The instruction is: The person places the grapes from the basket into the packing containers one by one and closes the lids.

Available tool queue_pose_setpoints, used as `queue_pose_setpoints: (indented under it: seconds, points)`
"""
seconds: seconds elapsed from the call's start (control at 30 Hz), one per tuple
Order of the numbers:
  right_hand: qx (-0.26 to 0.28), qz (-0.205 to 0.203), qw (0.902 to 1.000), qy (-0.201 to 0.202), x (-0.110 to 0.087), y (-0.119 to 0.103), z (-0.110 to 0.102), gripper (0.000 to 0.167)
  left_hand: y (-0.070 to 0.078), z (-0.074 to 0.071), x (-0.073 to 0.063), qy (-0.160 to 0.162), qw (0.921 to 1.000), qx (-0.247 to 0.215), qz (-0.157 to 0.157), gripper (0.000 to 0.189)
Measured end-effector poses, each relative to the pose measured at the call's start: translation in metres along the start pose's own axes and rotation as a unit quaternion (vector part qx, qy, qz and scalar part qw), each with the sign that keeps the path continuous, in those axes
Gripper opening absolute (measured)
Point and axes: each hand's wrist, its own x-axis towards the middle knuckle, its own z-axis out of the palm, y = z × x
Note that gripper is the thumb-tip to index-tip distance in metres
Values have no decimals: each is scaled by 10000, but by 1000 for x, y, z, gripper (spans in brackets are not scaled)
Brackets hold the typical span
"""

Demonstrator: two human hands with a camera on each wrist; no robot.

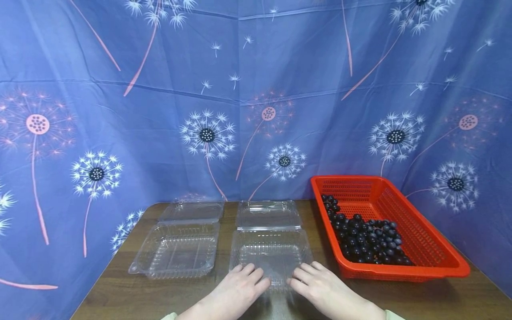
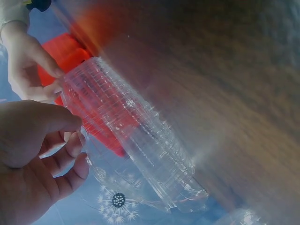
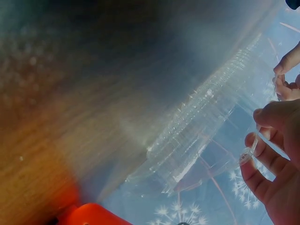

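A clear plastic clamshell container [image 1: 271, 253] lies unfolded in the middle of the table, its lid [image 1: 269, 215] leaning away at the back. My left hand [image 1: 242, 286] pinches the left part of its near rim between thumb and fingers. At the right part of the same rim, my right hand [image 1: 322, 284] does likewise; in the right wrist view the fingers of that hand [image 3: 279, 145] curl under the edge with the thumb on top. The ribbed wall of the container [image 2: 122, 112] shows beyond the left hand in the left wrist view.
Another clear clamshell [image 1: 176, 249] stands unfolded to the left. On the right, a red plastic basket [image 1: 424, 222] holds a heap of dark grapes [image 1: 366, 238]. Behind the brown wooden table [image 1: 160, 298] hangs a blue cloth [image 1: 160, 133] with dandelion prints.
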Motion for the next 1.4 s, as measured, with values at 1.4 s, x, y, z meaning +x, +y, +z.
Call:
queue_pose_setpoints:
  seconds: [1.4]
  points:
    - [1230, -46, 9904, -634, -9, -14, -25, 31, 14, -15, -13, 405, 9979, -313, 387, 33]
